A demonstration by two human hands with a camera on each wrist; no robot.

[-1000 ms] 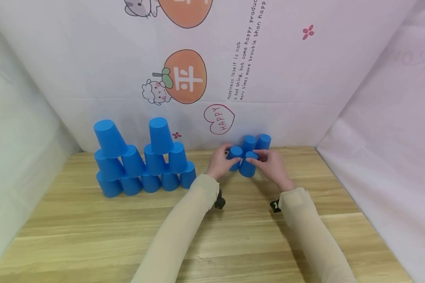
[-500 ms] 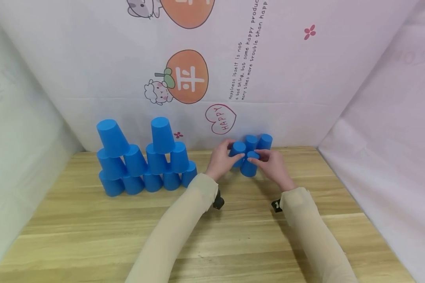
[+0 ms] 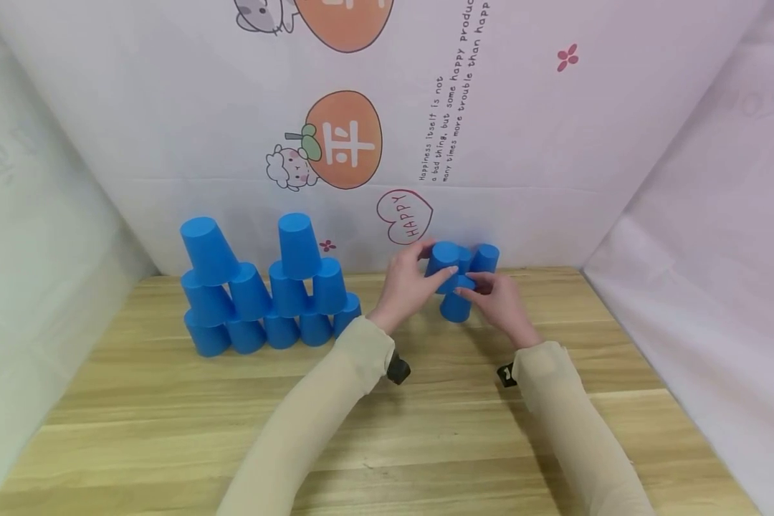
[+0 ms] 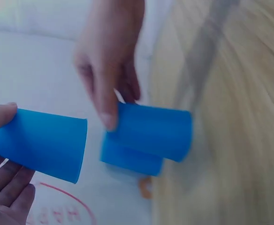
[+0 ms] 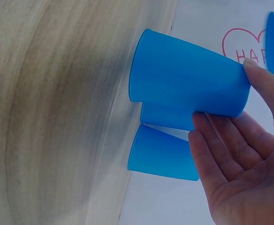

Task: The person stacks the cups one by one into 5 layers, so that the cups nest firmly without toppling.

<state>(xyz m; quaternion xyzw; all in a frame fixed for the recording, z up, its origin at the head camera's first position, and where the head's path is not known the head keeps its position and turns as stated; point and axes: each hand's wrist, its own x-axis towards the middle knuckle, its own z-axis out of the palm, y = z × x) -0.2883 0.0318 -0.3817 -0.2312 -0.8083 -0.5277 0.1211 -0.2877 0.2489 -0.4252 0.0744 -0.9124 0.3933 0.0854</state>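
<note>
My left hand (image 3: 408,283) pinches an upside-down blue cup (image 3: 442,269) between thumb and fingers, raised off the table. The left wrist view has that blue cup (image 4: 43,145) at its left side, apart from the others. Just right of it, my right hand (image 3: 499,304) pinches the upper end of another blue cup (image 3: 454,308), which appears to stand mouth down on the table. Behind this one are two more upside-down cups, one mostly hidden and one far right cup (image 3: 486,258); the right wrist view catches both beyond the held cup (image 5: 188,75).
A tiered stack of upside-down blue cups (image 3: 248,292) stands to the left, with two single cups on top. The wooden table (image 3: 374,444) meets a printed white cloth (image 3: 503,143) at the back. White cloth walls close off both sides.
My left hand has lifted its cup from beside the right-hand cup, up and to the right. My right hand has hardly moved. The whole head view has shifted slightly.
</note>
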